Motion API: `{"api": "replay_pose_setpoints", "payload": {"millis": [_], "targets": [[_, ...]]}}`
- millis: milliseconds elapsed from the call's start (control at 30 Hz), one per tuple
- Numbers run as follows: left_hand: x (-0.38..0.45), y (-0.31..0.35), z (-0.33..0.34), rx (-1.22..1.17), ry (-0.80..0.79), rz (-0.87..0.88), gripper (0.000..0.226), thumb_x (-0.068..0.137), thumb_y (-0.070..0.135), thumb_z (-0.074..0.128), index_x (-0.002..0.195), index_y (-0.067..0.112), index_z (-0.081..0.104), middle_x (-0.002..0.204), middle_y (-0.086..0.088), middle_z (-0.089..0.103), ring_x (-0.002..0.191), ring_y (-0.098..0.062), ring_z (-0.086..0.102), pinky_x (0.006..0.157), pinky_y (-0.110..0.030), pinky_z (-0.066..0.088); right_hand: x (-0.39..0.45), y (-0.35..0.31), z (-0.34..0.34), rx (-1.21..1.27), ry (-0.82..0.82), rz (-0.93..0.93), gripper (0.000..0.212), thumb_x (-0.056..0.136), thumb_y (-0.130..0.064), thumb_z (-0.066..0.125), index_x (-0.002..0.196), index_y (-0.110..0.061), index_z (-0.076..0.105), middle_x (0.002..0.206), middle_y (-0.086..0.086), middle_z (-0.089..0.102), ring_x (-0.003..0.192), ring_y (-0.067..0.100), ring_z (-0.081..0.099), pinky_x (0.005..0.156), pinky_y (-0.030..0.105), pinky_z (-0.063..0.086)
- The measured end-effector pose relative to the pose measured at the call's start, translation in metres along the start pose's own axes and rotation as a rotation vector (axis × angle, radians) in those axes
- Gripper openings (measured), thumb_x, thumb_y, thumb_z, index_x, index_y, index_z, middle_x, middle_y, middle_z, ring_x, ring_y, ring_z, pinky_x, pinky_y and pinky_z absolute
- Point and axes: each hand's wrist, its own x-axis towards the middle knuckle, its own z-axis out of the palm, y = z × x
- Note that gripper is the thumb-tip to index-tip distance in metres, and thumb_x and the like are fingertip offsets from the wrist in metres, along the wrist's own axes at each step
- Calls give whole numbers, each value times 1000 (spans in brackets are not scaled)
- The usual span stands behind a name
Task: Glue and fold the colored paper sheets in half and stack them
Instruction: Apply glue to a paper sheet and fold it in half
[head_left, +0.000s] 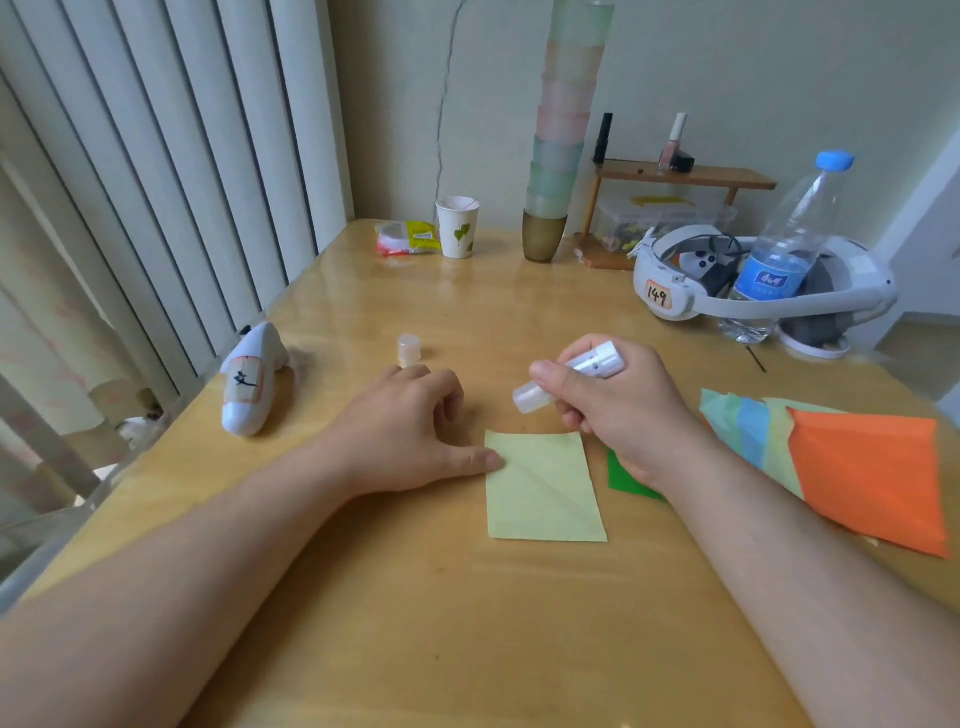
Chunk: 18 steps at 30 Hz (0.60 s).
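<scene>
At far left a white controller (249, 382) lies on the tabletop (415, 597). Beyond my left grip (410, 431) stands the glue cap (409, 349). That grip's fingers curl loosely, the thumb pressing the left edge of the yellow-green sheet (543, 488). My right grip (618, 405) is clamped on the glue stick (566, 376), its tip hanging over the sheet's top edge. My right wrist hides most of a dark green sheet (626, 478). Further right, an orange sheet (872, 478) covers most of the fanned paper stack (748, 426).
</scene>
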Motion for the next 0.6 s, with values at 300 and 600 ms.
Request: {"api": "replay_pose_setpoints", "payload": {"millis": [300,600], "targets": [[6,1,2,64,-56,0,60,65,89,64,87,39,40,97,18,48,101,-16,43,92,-36,39,-1,9,16,-328,-42,-65,34,75,-41,92,77,-19,66,70,5,68,61,12,54,58,32,45],[8,2,4,80,-73,-22,64,59,93,58,88,39,39,97,18,46,101,-18,42,94,-38,39,-2,9,15,-372,-45,-48,32,72,-42,95,80,-21,71,75,1,74,63,9,59,62,33,50]]}}
